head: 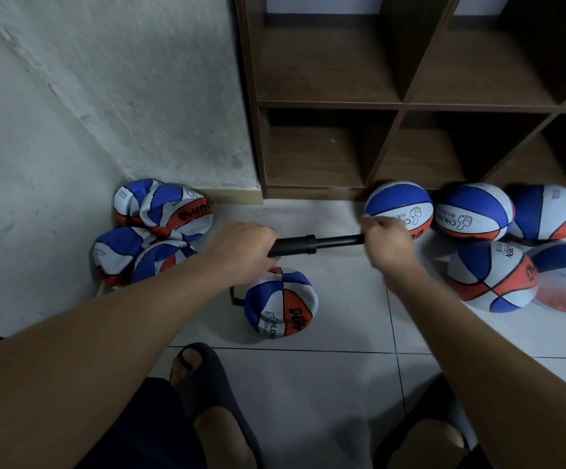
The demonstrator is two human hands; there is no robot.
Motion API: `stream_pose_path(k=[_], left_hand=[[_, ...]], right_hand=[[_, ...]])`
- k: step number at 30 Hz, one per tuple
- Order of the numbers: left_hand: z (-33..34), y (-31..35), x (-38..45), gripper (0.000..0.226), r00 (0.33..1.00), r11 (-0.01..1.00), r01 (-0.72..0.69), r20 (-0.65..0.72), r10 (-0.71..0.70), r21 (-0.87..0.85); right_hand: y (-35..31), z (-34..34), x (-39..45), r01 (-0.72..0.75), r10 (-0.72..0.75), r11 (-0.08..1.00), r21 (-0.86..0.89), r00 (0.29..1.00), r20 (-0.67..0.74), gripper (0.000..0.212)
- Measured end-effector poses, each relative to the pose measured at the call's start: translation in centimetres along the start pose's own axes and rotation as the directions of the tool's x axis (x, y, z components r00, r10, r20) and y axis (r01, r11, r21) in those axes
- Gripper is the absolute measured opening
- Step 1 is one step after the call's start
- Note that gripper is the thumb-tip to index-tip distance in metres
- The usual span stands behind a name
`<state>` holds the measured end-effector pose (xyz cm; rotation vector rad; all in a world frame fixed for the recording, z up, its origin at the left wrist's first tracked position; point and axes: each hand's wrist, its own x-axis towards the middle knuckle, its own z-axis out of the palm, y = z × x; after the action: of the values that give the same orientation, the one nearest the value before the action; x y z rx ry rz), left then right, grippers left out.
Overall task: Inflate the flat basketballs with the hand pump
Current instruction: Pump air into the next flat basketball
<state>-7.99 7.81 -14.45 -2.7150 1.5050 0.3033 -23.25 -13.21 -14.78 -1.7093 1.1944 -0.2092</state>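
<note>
The black hand pump (308,245) lies level above the floor; the left hand (241,247) grips its barrel and the right hand (385,240) clenches its handle end, both arms outstretched. One flat basketball (280,304) lies below it, four flat ones (160,228) sit by the wall, and five round ones (478,214) sit at the shelf (403,104)

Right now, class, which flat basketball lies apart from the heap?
The flat basketball on the tiles below the hand pump; the other crumpled ones are heaped in the corner.
</note>
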Motion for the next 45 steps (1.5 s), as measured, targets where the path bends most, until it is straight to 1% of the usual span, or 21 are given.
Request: stream_pose_path(k=[1,3,5,6,9,12,17,22,24,26,28,30,33,34,37,39,41,45], left_hand=[[0.0,-0.5,0.0,0.019,1.0,1.0,0.016,-0.007,-0.016,0.002],[0.1,-0.9,0.0,0.021,0.999,0.999,0.028,-0.029,-0.027,0.025],[0.2,-0.2,0.0,0.021,0.999,0.999,0.022,-0.029,-0.021,0.046],[0.3,0.3,0.0,0.02,1.0,0.999,0.017,-0.019,-0.016,0.049],[0.3,1.1,0.0,0.018,0.999,0.999,0.024,0.022,-0.025,0.039],[0.5,1.2,0.0,0.014,0.999,0.999,0.029,0.025,-0.03,0.037],[0.7,1.5,-0.4,0.017,0.999,0.997,-0.019,0.033,0.017,0.079],[0.5,1.2,-0.1,0.014,0.999,0.999,-0.03,0.042,0.028,0.037],[0.4,1.3,0.0,0.014,0.999,0.999,-0.033,0.038,0.032,0.02],[0.2,1.0,0.1,0.019,0.999,1.0,-0.03,0.038,0.03,0.006],[-0.1,0.1,0.2,0.025,0.999,1.0,0.012,0.049,-0.011,-0.029],[-0.4,-1.0,0.2,0.029,0.996,0.996,0.065,0.06,-0.061,-0.063],[-0.5,-1.2,0.1,0.03,0.996,0.996,0.07,0.062,-0.066,-0.059],[-0.5,-0.7,0.1,0.029,0.996,0.997,0.061,0.068,-0.058,-0.048],[-0.4,0.6,0.1,0.027,0.996,0.999,0.036,0.079,-0.035,-0.007],[-0.5,0.9,0.1,0.023,0.995,0.999,0.037,0.089,-0.038,0.01],[-0.8,1.1,0.1,0.019,0.996,0.999,0.024,0.087,-0.027,0.029],[-0.8,1.5,0.2,0.019,0.996,0.999,-0.009,0.092,0.005,0.046]], right_hand=[[0.1,-1.0,0.6,-0.033,0.034,0.999,0.026,0.999,-0.033,0.032],[0.5,-1.8,1.3,-0.088,0.092,0.994,0.064,0.994,-0.054,0.027],[0.3,-1.2,0.7,-0.083,0.089,0.994,0.077,0.993,-0.074,0.026],[0.2,-0.5,0.2,-0.053,0.058,0.996,0.068,0.996,-0.073,0.027],[-0.2,1.7,-2.1,0.038,-0.038,0.999,0.0,0.999,-0.022,0.033],[-0.4,3.4,-3.6,0.098,-0.098,0.995,-0.009,0.995,-0.004,0.041],[0.0,5.3,-4.9,0.078,-0.079,0.997,0.016,0.995,0.054,0.044],[-0.1,5.2,-4.5,0.035,-0.038,0.999,0.039,0.995,0.089,0.044],[-0.3,4.7,-4.1,0.017,-0.02,1.0,0.026,0.992,0.124,0.043],[-0.4,3.8,-3.3,0.006,-0.004,1.0,-0.01,0.987,0.159,0.044],[-0.4,2.3,-1.9,-0.005,0.007,1.0,-0.014,0.991,0.136,0.044],[-0.2,0.2,-0.1,-0.044,0.043,0.999,0.022,0.997,0.065,0.038],[0.2,-1.8,1.2,-0.134,0.133,0.988,0.076,0.991,0.023,0.024],[0.4,-1.7,1.2,-0.144,0.144,0.986,0.082,0.99,0.008,0.022],[0.2,0.3,-0.5,-0.075,0.077,0.996,0.042,0.996,-0.042,0.026],[-0.1,2.0,-2.3,-0.026,0.027,0.999,0.029,0.999,-0.022,0.033],[-0.5,3.2,-3.7,-0.014,0.015,0.999,0.039,1.0,-0.005,0.037],[-0.6,4.9,-5.0,-0.001,-0.002,0.997,0.073,0.999,0.044,0.039]])
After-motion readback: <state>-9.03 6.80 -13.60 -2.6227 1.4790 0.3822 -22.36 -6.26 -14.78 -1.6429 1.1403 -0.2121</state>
